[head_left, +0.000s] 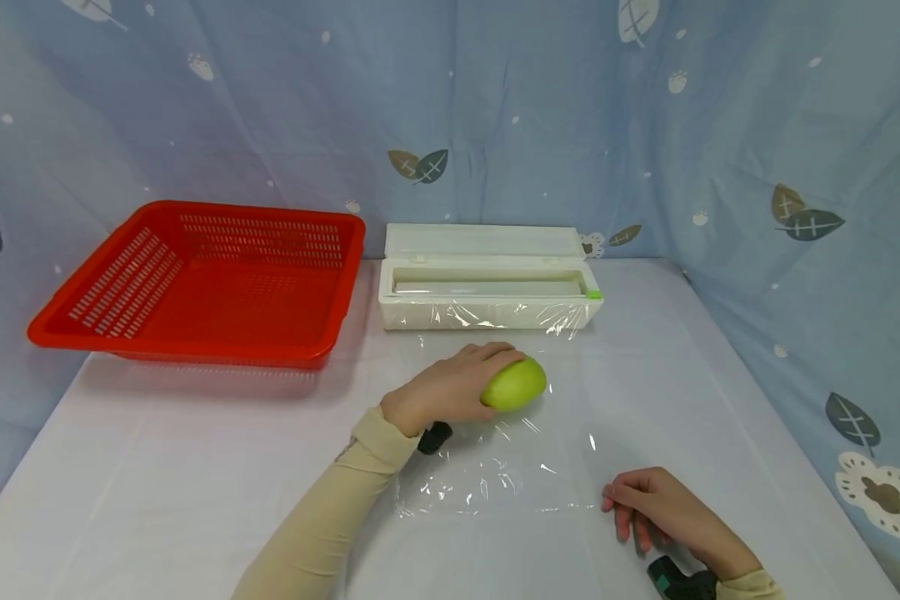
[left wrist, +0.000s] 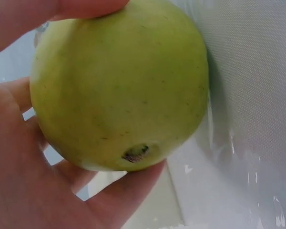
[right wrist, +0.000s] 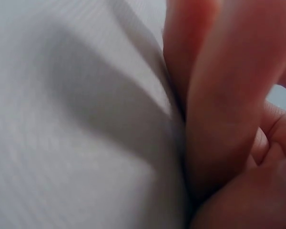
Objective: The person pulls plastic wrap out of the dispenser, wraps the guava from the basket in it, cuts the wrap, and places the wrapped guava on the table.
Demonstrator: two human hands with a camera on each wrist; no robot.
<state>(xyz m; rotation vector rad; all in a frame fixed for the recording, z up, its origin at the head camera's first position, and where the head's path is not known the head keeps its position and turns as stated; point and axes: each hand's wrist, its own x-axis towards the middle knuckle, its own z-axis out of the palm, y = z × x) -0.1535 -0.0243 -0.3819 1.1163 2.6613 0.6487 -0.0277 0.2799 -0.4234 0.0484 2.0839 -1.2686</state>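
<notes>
My left hand (head_left: 457, 387) grips a rounded, yellow-green fruit (left wrist: 124, 90), apple-like and lightly speckled, with a dark blossom end. Fingers and thumb curve about its sides in the left wrist view. Under it a sheet of clear plastic wrap (head_left: 487, 483) spreads over the white table, running from the front of a white wrap dispenser box (head_left: 487, 312) with its lid raised. To the right, my right hand (head_left: 656, 508) rests at the sheet's near right corner, fingers loosely bent; close up, its fingertips (right wrist: 219, 157) meet the table cloth and nothing shows in its grasp.
A red slotted plastic basket (head_left: 311, 350) stands at the back left, beside the dispenser. Behind the white-covered table (head_left: 195, 467) hangs a blue patterned curtain (head_left: 495, 100), which also runs along the right side. Dark wrist devices (head_left: 435, 437) are on both wrists.
</notes>
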